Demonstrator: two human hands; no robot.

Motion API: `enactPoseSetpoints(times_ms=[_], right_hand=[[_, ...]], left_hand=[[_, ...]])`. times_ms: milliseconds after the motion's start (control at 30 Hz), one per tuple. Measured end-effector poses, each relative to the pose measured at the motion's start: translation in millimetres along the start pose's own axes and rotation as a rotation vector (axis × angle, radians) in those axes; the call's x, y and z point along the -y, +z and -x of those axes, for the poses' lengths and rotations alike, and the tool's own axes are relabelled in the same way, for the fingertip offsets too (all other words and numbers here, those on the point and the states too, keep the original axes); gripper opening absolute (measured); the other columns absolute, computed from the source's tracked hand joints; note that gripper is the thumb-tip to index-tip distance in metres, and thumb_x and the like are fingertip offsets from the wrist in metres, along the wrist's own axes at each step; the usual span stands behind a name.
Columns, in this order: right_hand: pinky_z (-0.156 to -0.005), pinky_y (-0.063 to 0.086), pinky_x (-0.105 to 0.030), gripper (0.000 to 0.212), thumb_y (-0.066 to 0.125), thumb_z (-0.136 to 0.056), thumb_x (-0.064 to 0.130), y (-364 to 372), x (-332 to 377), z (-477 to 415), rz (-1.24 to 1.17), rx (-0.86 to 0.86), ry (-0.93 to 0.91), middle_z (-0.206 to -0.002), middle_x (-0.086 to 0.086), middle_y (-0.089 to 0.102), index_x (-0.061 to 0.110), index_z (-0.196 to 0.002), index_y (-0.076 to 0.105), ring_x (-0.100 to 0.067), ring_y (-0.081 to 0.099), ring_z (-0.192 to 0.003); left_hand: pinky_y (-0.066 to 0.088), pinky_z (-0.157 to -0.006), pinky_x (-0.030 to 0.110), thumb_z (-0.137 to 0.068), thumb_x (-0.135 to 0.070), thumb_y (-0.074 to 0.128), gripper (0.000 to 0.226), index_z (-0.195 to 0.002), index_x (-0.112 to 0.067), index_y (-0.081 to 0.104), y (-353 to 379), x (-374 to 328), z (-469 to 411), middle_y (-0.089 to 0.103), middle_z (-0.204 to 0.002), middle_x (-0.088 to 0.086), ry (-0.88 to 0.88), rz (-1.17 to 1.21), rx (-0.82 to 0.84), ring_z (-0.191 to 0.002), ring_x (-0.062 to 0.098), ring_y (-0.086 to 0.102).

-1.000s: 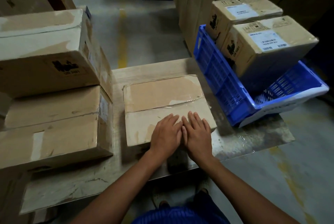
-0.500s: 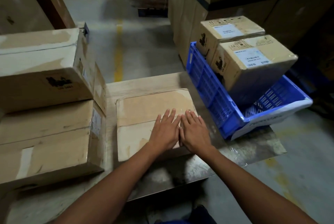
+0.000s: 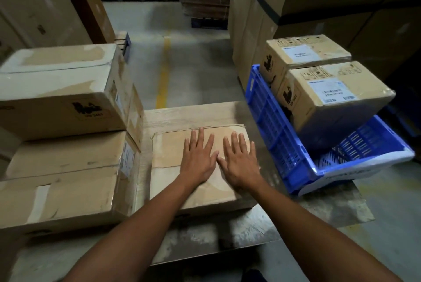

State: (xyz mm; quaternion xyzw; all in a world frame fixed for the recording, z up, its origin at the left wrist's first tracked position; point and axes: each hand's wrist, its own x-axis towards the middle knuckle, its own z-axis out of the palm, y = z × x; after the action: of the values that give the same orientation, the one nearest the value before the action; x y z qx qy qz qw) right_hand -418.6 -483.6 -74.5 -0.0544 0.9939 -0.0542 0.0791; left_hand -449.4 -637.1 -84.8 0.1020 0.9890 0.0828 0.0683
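A flat taped cardboard box (image 3: 168,152) lies on a low wooden platform (image 3: 262,224) in the middle of the head view. My left hand (image 3: 198,158) lies palm down on the box's top, fingers straight and spread. Right beside it, my right hand (image 3: 239,163) lies flat the same way near the box's right edge. The two thumbs nearly touch. Both forearms reach in from the bottom of the view.
Two large cardboard boxes are stacked at the left, the upper (image 3: 61,92) on the lower (image 3: 63,179), close against the flat box. A blue plastic crate (image 3: 271,127) at the right holds two labelled boxes (image 3: 332,95). Tall cartons (image 3: 257,20) stand behind; a concrete aisle with a yellow line (image 3: 164,76) runs ahead.
Both hands have slid forward across the box top, from its near edge toward the middle, and the fingers have spread apart. The camera has tilted up.
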Motion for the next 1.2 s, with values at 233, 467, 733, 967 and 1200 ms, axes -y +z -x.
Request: enactPoseSetpoints(times_ms=[233, 467, 733, 967, 1200], right_hand=[[-0.122, 0.002, -0.053, 0.074, 0.018, -0.098, 0.066, 1.4, 1.4, 1.6, -0.117, -0.101, 0.087, -0.166, -0.014, -0.01, 0.026, -0.159, 0.008, -0.031, -0.015, -0.153], [-0.115, 0.032, -0.055, 0.081, 0.061, -0.092, 0.053, -14.9, 2.2, -30.6, -0.535, -0.088, 0.332, -0.166, -0.011, 0.012, 0.024, -0.157, 0.023, -0.036, 0.026, -0.148], [-0.099, 0.043, -0.049, 0.08, 0.066, -0.084, 0.06, -54.9, 15.4, -44.8, -0.696, -0.389, 0.437, -0.132, -0.008, 0.031, 0.038, -0.152, 0.03, -0.028, 0.04, -0.118], [-0.085, 0.052, -0.041, 0.051, 0.062, -0.086, 0.062, -79.4, 32.2, -34.5, -0.851, -0.694, 0.419, -0.121, 0.0, 0.023, 0.034, -0.125, 0.046, -0.018, 0.034, -0.107], [-0.086, 0.056, -0.051, 0.048, 0.052, -0.076, 0.07, -31.7, 35.7, -5.8, -0.884, -0.692, 0.478, -0.117, 0.005, 0.021, 0.036, -0.104, 0.031, -0.027, 0.046, -0.112]], left_hand=[[-0.005, -0.121, 0.055, -0.103, -0.055, 0.019, 0.061, -0.158, -0.031, 0.009, -3.3, 7.6, 2.2, -0.009, -0.167, 0.006, -0.065, 0.015, -0.056, -0.152, 0.028, -0.015], [0.016, -0.113, 0.062, -0.101, -0.043, 0.043, 0.052, -0.151, -0.029, 0.035, -34.3, 65.6, -0.3, 0.02, -0.162, 0.013, -0.677, 0.457, -0.201, -0.146, 0.037, 0.02], [0.035, -0.104, 0.043, -0.095, -0.032, 0.057, 0.056, -0.149, -0.026, 0.04, -85.0, 63.2, -7.8, 0.031, -0.142, 0.008, -0.648, 0.725, -0.49, -0.125, 0.033, 0.041], [0.047, -0.095, 0.035, -0.092, -0.029, 0.066, 0.022, -0.108, -0.014, 0.067, -110.1, 68.7, -1.5, 0.036, -0.113, 0.006, -0.492, 0.822, -0.825, -0.105, 0.029, 0.052], [0.055, -0.083, 0.043, -0.085, -0.013, 0.071, 0.013, -0.093, -0.01, 0.062, -62.7, 76.9, 40.6, 0.036, -0.109, 0.007, -0.381, 0.785, -0.87, -0.1, 0.029, 0.048]])
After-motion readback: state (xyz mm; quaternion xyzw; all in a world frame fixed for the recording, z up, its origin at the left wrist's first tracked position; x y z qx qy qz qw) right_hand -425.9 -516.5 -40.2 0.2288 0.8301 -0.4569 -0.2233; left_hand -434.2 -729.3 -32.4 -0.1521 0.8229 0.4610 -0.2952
